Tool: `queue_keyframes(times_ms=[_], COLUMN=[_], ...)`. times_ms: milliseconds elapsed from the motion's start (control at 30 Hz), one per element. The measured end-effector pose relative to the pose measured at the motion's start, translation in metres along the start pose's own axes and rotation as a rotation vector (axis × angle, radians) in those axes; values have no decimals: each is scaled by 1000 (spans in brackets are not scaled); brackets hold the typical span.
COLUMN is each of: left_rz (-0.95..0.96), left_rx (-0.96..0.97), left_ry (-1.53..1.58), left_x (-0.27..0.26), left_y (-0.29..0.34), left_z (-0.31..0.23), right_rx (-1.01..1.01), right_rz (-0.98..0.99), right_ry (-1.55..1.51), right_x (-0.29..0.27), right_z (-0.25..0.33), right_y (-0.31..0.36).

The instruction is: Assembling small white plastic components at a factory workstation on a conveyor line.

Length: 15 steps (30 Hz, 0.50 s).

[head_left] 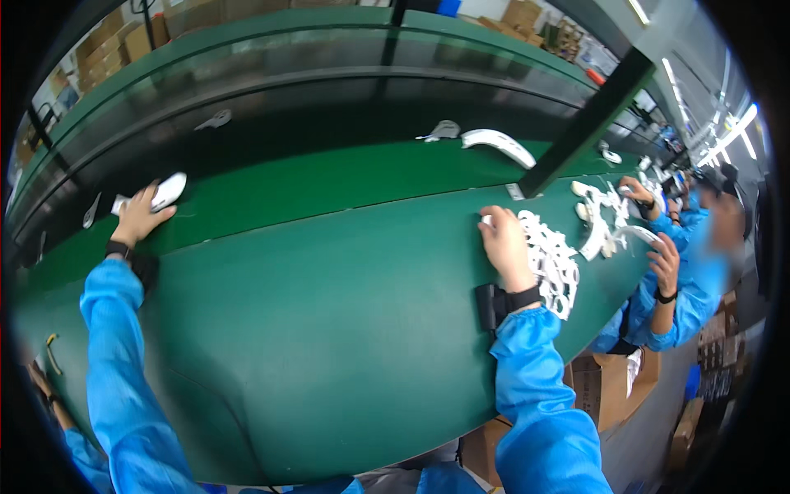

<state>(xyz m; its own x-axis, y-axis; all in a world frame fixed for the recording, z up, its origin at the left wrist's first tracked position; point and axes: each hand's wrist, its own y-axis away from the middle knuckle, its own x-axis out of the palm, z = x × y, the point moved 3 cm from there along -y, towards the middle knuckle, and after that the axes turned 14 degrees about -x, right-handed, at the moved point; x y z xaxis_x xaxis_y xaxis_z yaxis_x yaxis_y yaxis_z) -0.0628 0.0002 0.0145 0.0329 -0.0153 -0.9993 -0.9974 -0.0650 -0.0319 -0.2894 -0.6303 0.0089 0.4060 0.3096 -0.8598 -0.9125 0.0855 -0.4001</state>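
My left hand (141,216) reaches to the far left, its fingers closed round a smooth white plastic part (170,191) with a rounded end. That part is over the darker green strip along the table's far side. At the right, my right hand (508,247) is beside a heap of small white plastic parts (553,267). Its fingers are curled, and a bit of a small white piece (487,220) shows at the fingertips. The rest of that piece is hidden by the hand.
A curved white part (499,146) and a grey-white part (445,129) lie along the strip. A dark post (588,119) rises at the right. Beyond it a co-worker's hands (665,265) handle white parts. A yellow curved item (53,354) lies at the left; a cardboard box (605,391) stands below the right edge.
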Motion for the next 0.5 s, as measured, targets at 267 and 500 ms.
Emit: queue_keyframes(times_ms=[267,500], left_rz=[-237,74], left_rx=[17,95], left_ry=[391,618], left_x=[-27,-91], left_y=[6,111], left_z=[-18,-31], right_rx=[2,-67], right_rz=[-93,-59], right_ry=[-644,-1088], right_x=[-33,-8], right_z=[68,120], right_y=[-4,2])
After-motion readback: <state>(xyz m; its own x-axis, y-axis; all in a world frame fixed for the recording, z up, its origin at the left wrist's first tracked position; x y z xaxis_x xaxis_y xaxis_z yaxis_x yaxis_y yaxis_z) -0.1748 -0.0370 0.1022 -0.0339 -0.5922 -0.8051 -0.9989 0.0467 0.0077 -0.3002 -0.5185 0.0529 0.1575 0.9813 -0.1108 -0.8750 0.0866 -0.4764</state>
